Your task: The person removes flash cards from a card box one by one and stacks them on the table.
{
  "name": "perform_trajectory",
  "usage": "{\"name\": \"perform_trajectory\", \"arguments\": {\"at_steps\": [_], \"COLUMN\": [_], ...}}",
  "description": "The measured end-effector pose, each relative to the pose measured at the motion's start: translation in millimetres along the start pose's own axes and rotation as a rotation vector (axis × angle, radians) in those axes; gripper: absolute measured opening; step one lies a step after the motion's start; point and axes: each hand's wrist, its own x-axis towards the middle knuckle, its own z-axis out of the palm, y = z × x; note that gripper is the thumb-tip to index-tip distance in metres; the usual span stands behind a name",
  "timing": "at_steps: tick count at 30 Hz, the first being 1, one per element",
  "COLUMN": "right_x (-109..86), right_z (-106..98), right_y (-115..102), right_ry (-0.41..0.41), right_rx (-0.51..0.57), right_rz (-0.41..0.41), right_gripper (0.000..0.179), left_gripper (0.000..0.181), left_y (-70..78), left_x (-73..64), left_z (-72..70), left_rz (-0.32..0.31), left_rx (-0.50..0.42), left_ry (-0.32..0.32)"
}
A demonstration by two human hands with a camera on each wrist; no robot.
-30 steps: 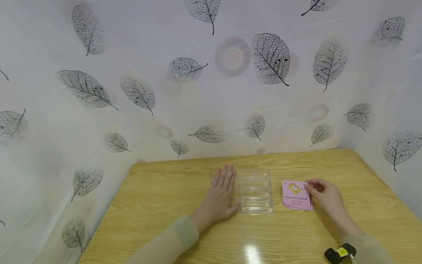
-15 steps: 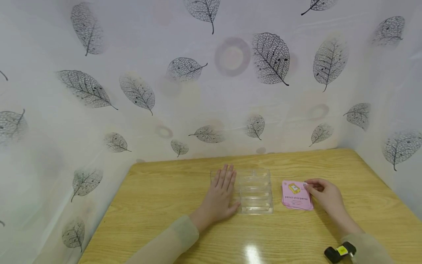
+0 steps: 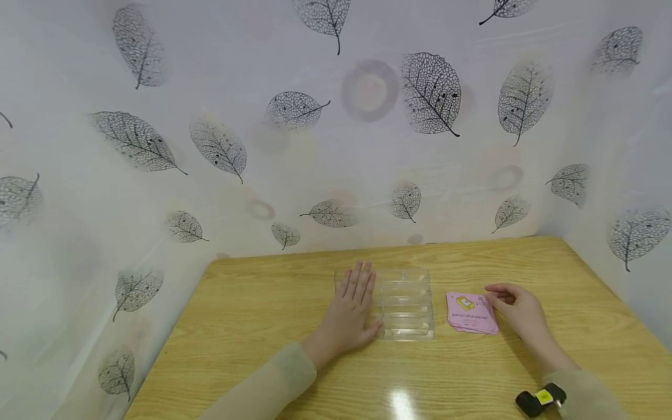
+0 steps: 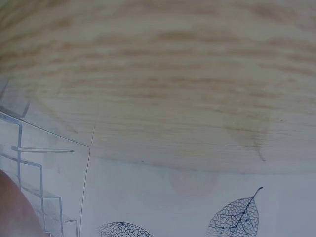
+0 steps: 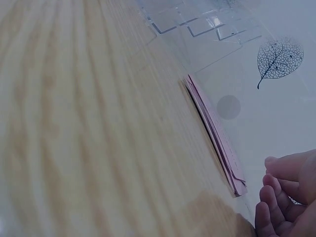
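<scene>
A clear plastic stepped display rack (image 3: 406,306) stands on the wooden table. My left hand (image 3: 350,312) rests along its left side with fingers straight. To the right of the rack lies a stack of pink square cards (image 3: 471,319); the top one shows a yellow pencil sharpener. My right hand (image 3: 517,309) is at the stack's upper right corner, thumb and index finger close together. In the right wrist view, a gap separates the loosely curled fingers (image 5: 279,197) from the card stack (image 5: 215,133). The left wrist view shows only part of a finger (image 4: 17,210) beside the rack's steps (image 4: 42,182).
A wall covering with leaf prints (image 3: 367,146) borders the wooden table (image 3: 262,303) behind and at both sides. A black strapped device with a yellow label (image 3: 543,398) sits at my right wrist.
The top pink card has dropped flatter onto the stack, its far edge shifting slightly nearer and left, away from my right fingertips. My left hand and the rack have not moved.
</scene>
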Motion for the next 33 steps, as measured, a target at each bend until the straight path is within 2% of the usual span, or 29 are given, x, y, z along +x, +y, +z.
{"name": "perform_trajectory", "arguments": {"at_steps": [15,25,33], "right_x": [0.1,-0.9,-0.5], "right_z": [0.2,-0.9,-1.4], "right_y": [1.3,-3.5,-6.6], "right_ry": [0.006,-0.012,-0.006], "right_rx": [-0.01,-0.003,0.013], "right_rz": [-0.008,0.02,-0.02], "right_gripper": [0.027,0.028,0.028], "left_gripper": [0.098,0.098,0.098], "left_y": [-0.3,-0.4,-0.9], "left_x": [-0.3,0.2,-0.4], "left_z": [-1.8,-0.5,1.6], "left_rz": [0.003,0.007,0.011], "left_rx": [0.02,0.026,0.01], "left_ry": [-0.031,-0.014,-0.001]}}
